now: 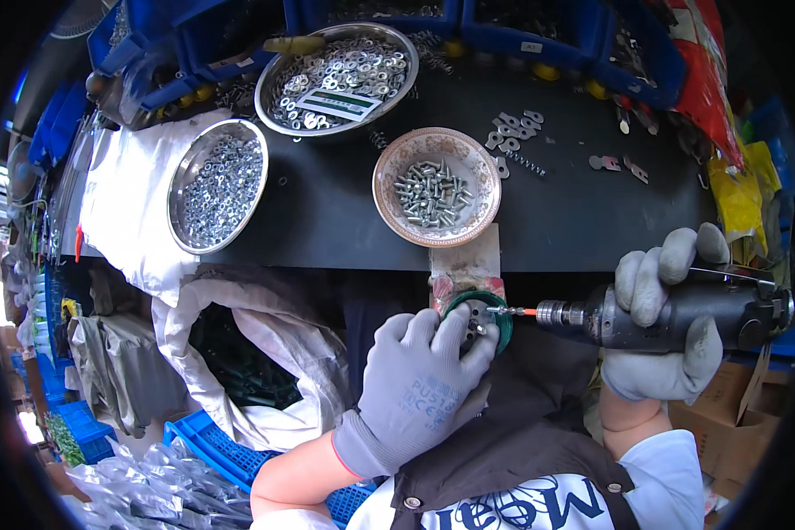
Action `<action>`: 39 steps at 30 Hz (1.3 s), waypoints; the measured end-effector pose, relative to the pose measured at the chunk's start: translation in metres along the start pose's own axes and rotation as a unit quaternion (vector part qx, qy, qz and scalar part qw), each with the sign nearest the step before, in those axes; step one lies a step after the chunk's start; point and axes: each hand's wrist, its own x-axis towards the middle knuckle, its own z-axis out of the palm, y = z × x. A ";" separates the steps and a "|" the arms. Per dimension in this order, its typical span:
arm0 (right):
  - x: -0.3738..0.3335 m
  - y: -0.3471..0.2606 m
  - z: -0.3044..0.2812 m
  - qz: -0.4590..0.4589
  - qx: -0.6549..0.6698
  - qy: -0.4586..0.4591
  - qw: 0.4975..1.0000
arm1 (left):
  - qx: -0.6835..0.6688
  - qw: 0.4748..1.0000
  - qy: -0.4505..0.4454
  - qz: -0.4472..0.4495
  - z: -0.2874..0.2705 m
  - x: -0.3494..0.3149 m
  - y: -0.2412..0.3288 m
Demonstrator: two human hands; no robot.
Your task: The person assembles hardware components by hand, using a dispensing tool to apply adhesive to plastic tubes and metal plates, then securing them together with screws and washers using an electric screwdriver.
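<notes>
My left hand [420, 380], in a grey work glove, grips a round green part [506, 325] just off the table's front edge. Small metal pieces show inside its rim, and its underside is hidden by my fingers. My right hand [658, 375], also gloved, wraps round a black power screwdriver [724, 320] held level. The orange bit [528, 312] points left into the green part, with a silver screw-like piece at its tip. Beyond the left hand, a patterned bowl [386, 199] contains loose silver screws [431, 193].
A steel bowl [259, 205] of small nuts and a larger steel bowl [406, 88] of washers stand on the black table [327, 216]. Blue bins [539, 40] line the back. Metal tabs [512, 130] and a spring [527, 163] lie right. A white sack [181, 327] stands left below.
</notes>
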 end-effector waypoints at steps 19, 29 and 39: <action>0.046 0.011 0.027 0.162 -0.104 -0.358 0.914 | -0.123 0.992 0.019 0.024 0.004 -0.006 -0.018; 0.004 0.018 0.055 0.203 -0.162 -0.114 0.959 | -0.094 0.993 0.055 0.042 0.007 -0.011 -0.020; 0.005 -0.032 0.037 -0.032 -0.054 -0.068 0.996 | -0.198 0.961 0.189 -0.035 0.001 0.032 -0.044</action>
